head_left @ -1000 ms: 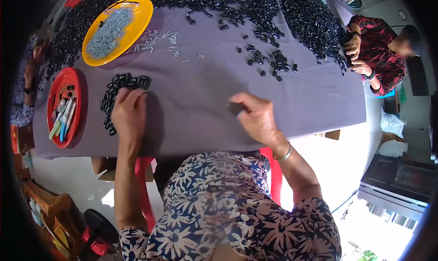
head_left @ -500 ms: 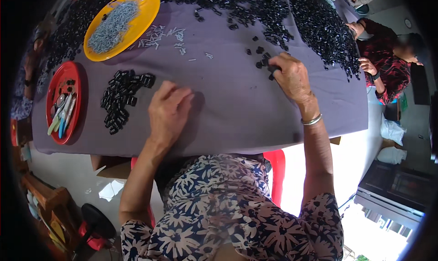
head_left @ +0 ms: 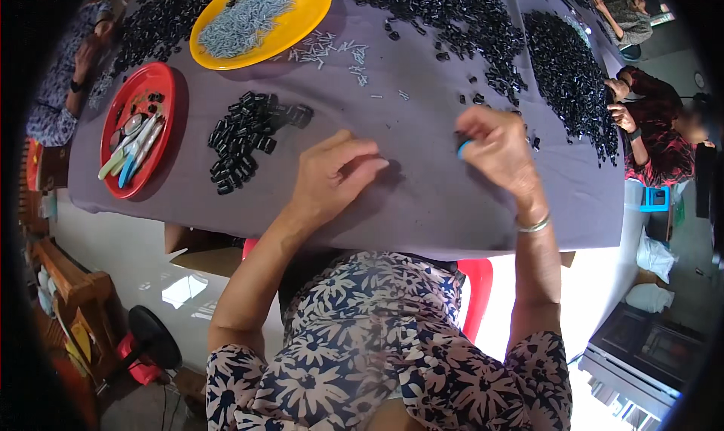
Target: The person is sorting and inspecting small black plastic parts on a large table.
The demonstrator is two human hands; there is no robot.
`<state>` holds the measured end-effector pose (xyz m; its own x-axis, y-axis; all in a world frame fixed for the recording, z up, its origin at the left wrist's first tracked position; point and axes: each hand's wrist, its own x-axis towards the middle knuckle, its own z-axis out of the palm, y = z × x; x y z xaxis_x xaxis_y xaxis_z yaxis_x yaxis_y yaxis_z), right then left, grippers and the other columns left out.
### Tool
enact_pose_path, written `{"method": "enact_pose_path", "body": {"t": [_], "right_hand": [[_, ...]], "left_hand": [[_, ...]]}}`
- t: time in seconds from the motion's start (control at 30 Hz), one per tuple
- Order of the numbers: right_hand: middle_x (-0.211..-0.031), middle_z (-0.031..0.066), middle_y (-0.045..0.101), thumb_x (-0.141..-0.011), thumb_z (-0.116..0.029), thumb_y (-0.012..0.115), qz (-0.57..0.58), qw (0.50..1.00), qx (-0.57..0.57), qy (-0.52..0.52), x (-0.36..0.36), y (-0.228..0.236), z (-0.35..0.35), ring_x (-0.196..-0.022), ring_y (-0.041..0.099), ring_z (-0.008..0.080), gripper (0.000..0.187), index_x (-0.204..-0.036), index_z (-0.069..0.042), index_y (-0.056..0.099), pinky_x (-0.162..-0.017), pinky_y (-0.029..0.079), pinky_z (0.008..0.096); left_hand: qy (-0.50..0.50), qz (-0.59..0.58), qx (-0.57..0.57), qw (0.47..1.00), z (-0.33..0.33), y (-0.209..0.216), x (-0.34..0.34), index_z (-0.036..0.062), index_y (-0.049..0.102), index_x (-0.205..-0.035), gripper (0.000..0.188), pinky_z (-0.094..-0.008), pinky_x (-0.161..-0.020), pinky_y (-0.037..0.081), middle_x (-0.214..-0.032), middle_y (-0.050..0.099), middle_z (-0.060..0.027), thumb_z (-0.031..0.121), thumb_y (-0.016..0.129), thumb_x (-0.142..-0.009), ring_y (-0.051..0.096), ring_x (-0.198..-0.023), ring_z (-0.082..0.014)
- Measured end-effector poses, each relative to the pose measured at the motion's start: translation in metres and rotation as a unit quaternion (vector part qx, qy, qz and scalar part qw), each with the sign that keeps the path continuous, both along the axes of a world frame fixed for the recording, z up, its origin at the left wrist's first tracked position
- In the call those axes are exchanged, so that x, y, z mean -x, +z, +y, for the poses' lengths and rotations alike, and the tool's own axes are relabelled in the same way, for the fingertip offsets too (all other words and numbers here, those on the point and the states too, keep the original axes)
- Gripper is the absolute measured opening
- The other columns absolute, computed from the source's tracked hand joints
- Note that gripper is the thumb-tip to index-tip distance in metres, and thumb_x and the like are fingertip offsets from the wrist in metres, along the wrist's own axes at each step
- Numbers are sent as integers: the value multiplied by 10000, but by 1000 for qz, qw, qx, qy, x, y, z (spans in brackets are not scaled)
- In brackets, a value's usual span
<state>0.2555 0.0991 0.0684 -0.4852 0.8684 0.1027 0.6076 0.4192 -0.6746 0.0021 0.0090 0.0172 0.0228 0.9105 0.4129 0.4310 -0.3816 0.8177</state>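
Note:
My right hand [head_left: 499,150] is raised over the right part of the cloth, thumb and fingers pinching a small black plastic piece [head_left: 461,138]. A bit of blue shows at its thumb tip. Over the middle of the cloth, my left hand [head_left: 335,173] has its thumb and forefinger apart, with nothing visible between them. Beyond it to the left lies a heap of black blocky pieces [head_left: 237,141]. A few loose black pieces [head_left: 478,99] lie just past my right hand, near the large pile of small black parts [head_left: 445,16].
A yellow plate [head_left: 305,24] holds thin grey pins [head_left: 245,24], with more pins scattered beside it. On the left, a red tray [head_left: 167,92] carries handled tools [head_left: 134,150]. Another black pile [head_left: 566,69] spreads at right, by a person in red [head_left: 660,148]. Others sit around the table.
My view has shifted, so the table appears displaced. My left hand has moved right, away from the black heap, its thumb and forefinger spread. My right hand has drawn back from the loose pieces, holding one.

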Motion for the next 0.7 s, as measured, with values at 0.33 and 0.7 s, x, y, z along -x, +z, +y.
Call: {"method": "enact_pose_path", "body": {"t": [0.33, 0.7], "right_hand": [[-800, -57, 587, -762, 130, 600, 244, 948, 193, 69, 86, -29, -31, -741, 504, 5, 193, -868, -24, 649, -643, 420, 177], [-761, -47, 608, -849, 45, 576, 116, 955, 242, 124, 82, -25, -12, -632, 512, 13, 148, -911, -45, 676, -570, 431, 183]], "left_hand": [[-44, -161, 115, 979, 2, -13, 12, 22, 671, -1080, 334, -252, -706, 534, -904, 719, -55, 56, 788, -769, 675, -788, -109], [-12, -217, 171, 961, 1, -11, 9, 4, 657, -1089, 261, -244, -739, 550, -892, 703, -39, -44, 712, -838, 661, -804, -89]]}}
